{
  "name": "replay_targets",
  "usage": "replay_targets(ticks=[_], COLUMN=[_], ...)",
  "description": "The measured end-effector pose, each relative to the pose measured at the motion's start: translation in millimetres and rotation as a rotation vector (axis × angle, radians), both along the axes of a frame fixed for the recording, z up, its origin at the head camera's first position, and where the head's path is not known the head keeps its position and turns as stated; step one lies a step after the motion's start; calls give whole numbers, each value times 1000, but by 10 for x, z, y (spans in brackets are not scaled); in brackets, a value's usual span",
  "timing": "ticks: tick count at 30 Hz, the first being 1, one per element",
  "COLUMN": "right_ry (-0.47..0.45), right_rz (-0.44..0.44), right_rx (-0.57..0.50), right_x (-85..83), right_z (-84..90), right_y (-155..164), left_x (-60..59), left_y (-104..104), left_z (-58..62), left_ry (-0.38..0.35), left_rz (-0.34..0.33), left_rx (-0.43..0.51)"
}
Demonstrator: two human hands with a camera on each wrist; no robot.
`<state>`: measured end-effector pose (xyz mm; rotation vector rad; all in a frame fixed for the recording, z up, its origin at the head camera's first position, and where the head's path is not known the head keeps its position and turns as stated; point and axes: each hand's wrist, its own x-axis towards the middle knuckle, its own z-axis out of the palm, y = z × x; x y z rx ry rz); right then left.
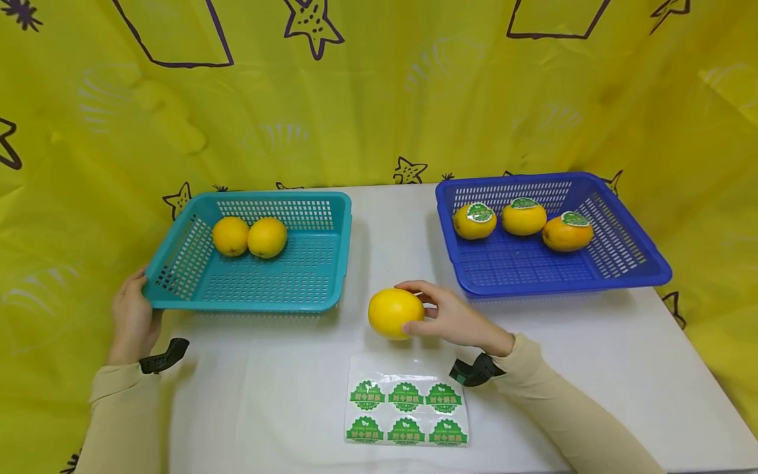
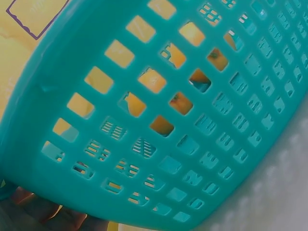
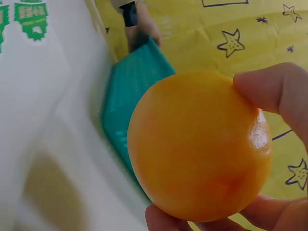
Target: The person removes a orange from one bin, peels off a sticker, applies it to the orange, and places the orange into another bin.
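Near the table's middle, right hand (image 1: 458, 322) gripping orange (image 1: 395, 313), open tabletop (image 1: 592, 368) around.

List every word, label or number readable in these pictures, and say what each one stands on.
Sticker sheet: six green round labels with pale characters, too small and blurred to read.
Labels on the three oranges in the blue basket: green print, too small to read.
Orange held by the right hand: no label showing.
Teal basket, gripped by the left hand: no text.
Yellow backdrop: drawn stars and shapes only, no words.
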<state>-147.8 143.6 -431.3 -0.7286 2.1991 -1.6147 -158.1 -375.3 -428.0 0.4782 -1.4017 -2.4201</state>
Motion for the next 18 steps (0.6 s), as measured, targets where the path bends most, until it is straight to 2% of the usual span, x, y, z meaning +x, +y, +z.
replay_targets(ticks=[7,18], right_ry=[-45,-45], right_rz=[-38,-52], right_rx=[58,56], right_x=[-56,-142], right_z=[-162,-282], right_y=[-9,-7], left_x=[-4,31], left_y=[2,-28], left_z=[-13,-58], left_ry=[-15,53], left_rz=[-12,-68], left_rx=[-24,-15])
